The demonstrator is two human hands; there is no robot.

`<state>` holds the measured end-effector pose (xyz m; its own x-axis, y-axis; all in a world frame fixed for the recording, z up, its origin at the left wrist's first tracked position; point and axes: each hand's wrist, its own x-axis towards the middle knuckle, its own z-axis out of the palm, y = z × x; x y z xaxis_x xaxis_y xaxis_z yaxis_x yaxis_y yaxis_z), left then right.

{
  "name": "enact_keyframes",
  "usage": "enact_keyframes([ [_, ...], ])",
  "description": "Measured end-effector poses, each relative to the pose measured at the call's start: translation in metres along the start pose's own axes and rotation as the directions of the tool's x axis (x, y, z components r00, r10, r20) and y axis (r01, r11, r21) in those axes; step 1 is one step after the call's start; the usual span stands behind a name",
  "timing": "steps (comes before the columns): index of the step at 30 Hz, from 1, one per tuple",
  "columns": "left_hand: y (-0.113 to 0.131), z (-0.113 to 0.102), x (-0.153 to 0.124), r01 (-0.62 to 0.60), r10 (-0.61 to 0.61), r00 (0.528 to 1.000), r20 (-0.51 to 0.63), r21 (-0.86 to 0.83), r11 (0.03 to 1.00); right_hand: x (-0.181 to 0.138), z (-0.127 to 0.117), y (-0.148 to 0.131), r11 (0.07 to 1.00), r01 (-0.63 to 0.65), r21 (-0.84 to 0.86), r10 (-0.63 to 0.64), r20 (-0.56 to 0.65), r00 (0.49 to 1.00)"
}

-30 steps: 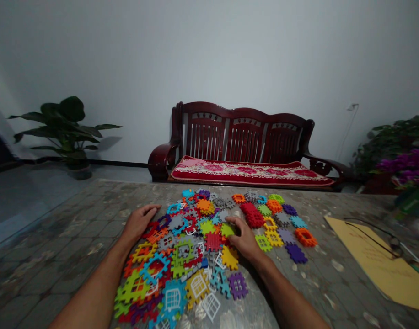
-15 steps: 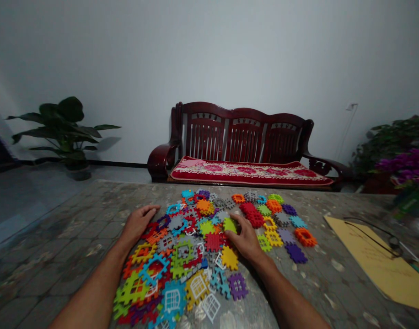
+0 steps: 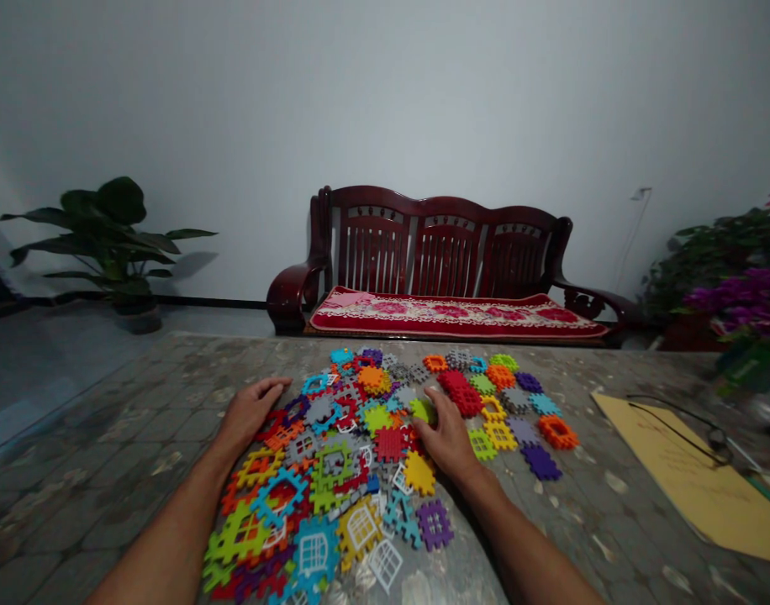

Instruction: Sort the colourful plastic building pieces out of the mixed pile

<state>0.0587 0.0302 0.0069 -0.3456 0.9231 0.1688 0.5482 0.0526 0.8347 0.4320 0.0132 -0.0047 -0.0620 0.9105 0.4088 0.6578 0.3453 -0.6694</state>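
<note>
Two hands, well apart, both over a stone-look table. Left hand is loose, fingers stretched out toward the right, at the left edge of the pile; red tile right by it, contact unclear from here. Right hand has thumb and forefinger closed about a lime tile, at the pile's right side. Nearby: crimson tile to the left of that hand, yellow tile just below its thumb, purple tile lower down. Pile is mixed colors, toothed edges, pieces overlapping; white window lies at the near edge beside a mustard tile. Right of the hand, a second group in rough rows: green tile, violet tile, orange ring, others. Further right, yellow paper with handwriting, black glasses lying on it. Behind the table, dark wooden bench with red patterned cover. Leafy plant far left, purple flowers far right.
</note>
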Motion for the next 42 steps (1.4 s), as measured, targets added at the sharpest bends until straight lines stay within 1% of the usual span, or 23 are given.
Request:
enact_keyframes([
  [6, 0.009, -0.002, -0.003, 0.015, -0.015, 1.0, 0.005, 0.042, 0.999, 0.002, -0.001, -0.013, 0.994, -0.013, -0.112, 0.014, 0.013, 1.0],
  [11, 0.011, -0.003, -0.003, 0.009, -0.008, 1.0, -0.009, 0.071, 0.997, 0.005, 0.005, -0.009, 0.997, -0.026, -0.067, 0.026, 0.002, 1.0],
  [16, 0.008, -0.003, -0.002, -0.003, 0.002, 1.0, 0.01, 0.091, 0.996, 0.005, 0.007, -0.006, 0.998, -0.05, -0.03, 0.049, -0.018, 0.999],
  [23, 0.006, -0.003, -0.002, 0.006, -0.007, 1.0, 0.006, 0.097, 0.995, 0.001, 0.003, -0.013, 0.99, -0.063, -0.13, 0.067, 0.022, 0.998],
  [28, 0.004, -0.003, 0.0, 0.001, -0.001, 1.0, -0.002, 0.113, 0.994, 0.0, 0.005, -0.016, 0.988, -0.036, -0.149, 0.035, -0.009, 0.999],
  [31, 0.004, -0.003, 0.0, 0.0, -0.001, 1.0, 0.004, 0.112, 0.994, 0.0, 0.003, -0.023, 0.993, 0.031, -0.112, -0.035, -0.03, 0.999],
  [34, 0.005, -0.004, 0.0, 0.002, -0.004, 1.0, 0.02, 0.112, 0.994, 0.007, -0.007, -0.029, 0.995, 0.091, -0.033, -0.093, -0.073, 0.993],
  [36, 0.007, -0.005, 0.0, 0.008, -0.011, 1.0, 0.025, 0.119, 0.993, 0.018, -0.02, -0.026, 0.997, 0.068, 0.03, -0.064, -0.121, 0.991],
  [39, 0.011, -0.005, -0.002, 0.022, -0.025, 0.999, 0.022, 0.123, 0.992, 0.044, -0.048, -0.004, 0.993, -0.017, 0.116, 0.039, -0.194, 0.98],
  [41, 0.014, -0.006, -0.003, 0.028, -0.03, 0.999, 0.014, 0.127, 0.992, 0.061, -0.069, 0.019, 0.985, -0.096, 0.143, 0.127, -0.227, 0.966],
  [42, 0.014, -0.006, -0.003, 0.028, -0.03, 0.999, 0.012, 0.127, 0.992, 0.069, -0.078, 0.032, 0.982, -0.137, 0.129, 0.164, -0.23, 0.959],
])
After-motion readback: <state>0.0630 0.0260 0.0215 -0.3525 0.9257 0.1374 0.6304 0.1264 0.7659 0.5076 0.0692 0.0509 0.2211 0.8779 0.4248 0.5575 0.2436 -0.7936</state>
